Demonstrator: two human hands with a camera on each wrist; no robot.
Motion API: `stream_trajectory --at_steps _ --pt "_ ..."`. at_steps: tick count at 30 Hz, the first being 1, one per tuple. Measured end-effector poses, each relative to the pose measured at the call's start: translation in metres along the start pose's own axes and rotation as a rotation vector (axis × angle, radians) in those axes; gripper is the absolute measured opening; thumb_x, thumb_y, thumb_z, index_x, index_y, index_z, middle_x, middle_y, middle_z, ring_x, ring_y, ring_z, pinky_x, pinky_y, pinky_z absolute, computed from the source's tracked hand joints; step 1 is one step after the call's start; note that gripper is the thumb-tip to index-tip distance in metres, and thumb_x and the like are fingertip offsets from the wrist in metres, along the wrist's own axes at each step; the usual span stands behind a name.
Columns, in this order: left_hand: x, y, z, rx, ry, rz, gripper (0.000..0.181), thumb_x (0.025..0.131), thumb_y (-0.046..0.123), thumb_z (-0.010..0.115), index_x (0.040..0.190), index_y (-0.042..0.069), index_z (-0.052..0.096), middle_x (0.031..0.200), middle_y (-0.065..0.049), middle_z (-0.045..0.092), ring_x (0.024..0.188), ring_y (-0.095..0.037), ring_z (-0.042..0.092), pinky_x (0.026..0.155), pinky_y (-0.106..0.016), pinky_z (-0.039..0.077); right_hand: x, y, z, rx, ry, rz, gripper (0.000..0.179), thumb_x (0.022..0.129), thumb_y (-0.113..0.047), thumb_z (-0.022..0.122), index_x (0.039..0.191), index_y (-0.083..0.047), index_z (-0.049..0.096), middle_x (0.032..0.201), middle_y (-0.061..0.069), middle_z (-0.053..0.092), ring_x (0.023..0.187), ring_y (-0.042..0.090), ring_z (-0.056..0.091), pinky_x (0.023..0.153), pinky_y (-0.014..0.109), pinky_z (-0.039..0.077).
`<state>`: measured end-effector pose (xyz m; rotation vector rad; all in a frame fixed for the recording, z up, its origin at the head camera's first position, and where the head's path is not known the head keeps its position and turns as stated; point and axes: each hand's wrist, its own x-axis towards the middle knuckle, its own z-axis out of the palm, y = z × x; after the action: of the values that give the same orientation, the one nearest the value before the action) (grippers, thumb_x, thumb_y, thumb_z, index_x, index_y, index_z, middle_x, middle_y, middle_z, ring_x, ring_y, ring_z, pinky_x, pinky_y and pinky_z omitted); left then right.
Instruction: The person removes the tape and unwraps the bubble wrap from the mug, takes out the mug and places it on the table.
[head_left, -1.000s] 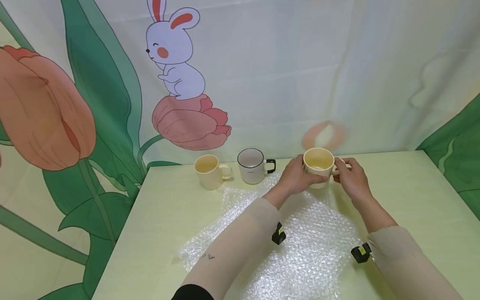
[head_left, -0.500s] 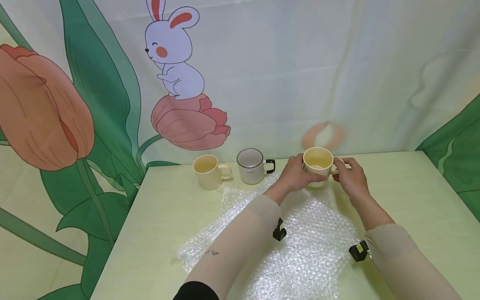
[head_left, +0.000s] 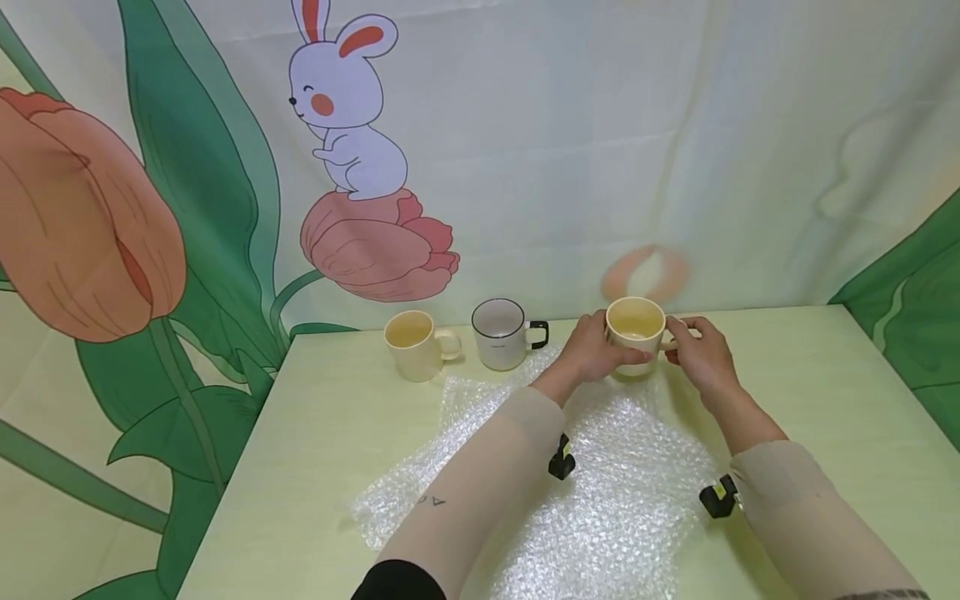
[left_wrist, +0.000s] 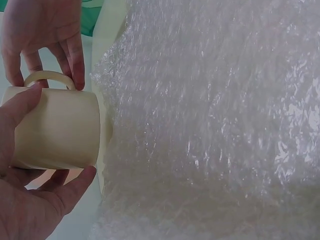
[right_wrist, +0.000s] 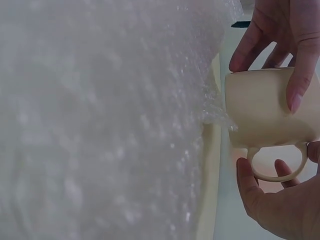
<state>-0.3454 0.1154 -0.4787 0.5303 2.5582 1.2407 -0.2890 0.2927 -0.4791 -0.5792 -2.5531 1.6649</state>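
A cream mug (head_left: 636, 321) stands upright near the table's back edge, between both hands. My left hand (head_left: 594, 350) grips its body from the left, with the thumb across the front. On the other side, my right hand (head_left: 703, 354) holds the mug by its handle, fingers at the loop. The left wrist view shows the same mug (left_wrist: 57, 127) with the left fingers around its side. In the right wrist view the handle (right_wrist: 272, 178) sits among the right fingertips. A sheet of bubble wrap (head_left: 600, 500) lies spread in front of the mug.
To the left stand a second cream mug (head_left: 414, 346) and a white mug (head_left: 500, 333) with black rim and handle. The pale table (head_left: 315, 467) meets a printed curtain (head_left: 525, 167) with a rabbit and tulips behind.
Both hands keep their hold on the cream mug, which stays in nearly the same place. Only slight shifts of the forearms and the head view show.
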Motion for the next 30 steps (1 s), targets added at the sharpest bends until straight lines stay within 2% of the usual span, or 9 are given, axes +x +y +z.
stream_trajectory --at_steps 10,20,30 --pt "0.002 -0.001 0.002 0.007 -0.006 0.005 0.081 0.080 0.041 0.090 0.144 0.008 0.052 0.128 -0.010 0.058 0.113 -0.020 0.057 0.101 -0.036 0.051 0.007 0.007 0.000 0.015 -0.038 0.014 0.068 0.105 -0.059 0.043 0.142 -0.003 0.049 0.119 0.015 0.066 0.088 0.008 0.069 0.107 0.045 0.047" --pt "0.007 -0.005 0.005 0.034 -0.008 0.012 0.079 0.081 0.042 0.089 0.144 0.010 0.053 0.128 -0.009 0.059 0.114 -0.019 0.058 0.101 -0.037 0.051 0.012 0.012 0.001 0.018 -0.042 0.024 0.066 0.105 -0.060 0.043 0.138 -0.003 0.050 0.117 0.013 0.066 0.087 0.008 0.069 0.097 0.034 0.047" --pt "0.010 -0.004 0.006 0.064 -0.008 0.007 0.081 0.081 0.044 0.088 0.144 0.007 0.053 0.133 -0.012 0.059 0.118 -0.023 0.060 0.103 -0.038 0.051 0.016 0.014 0.001 0.029 -0.047 0.041 0.069 0.105 -0.059 0.042 0.143 -0.002 0.048 0.124 0.017 0.061 0.090 0.010 0.068 0.100 0.036 0.050"
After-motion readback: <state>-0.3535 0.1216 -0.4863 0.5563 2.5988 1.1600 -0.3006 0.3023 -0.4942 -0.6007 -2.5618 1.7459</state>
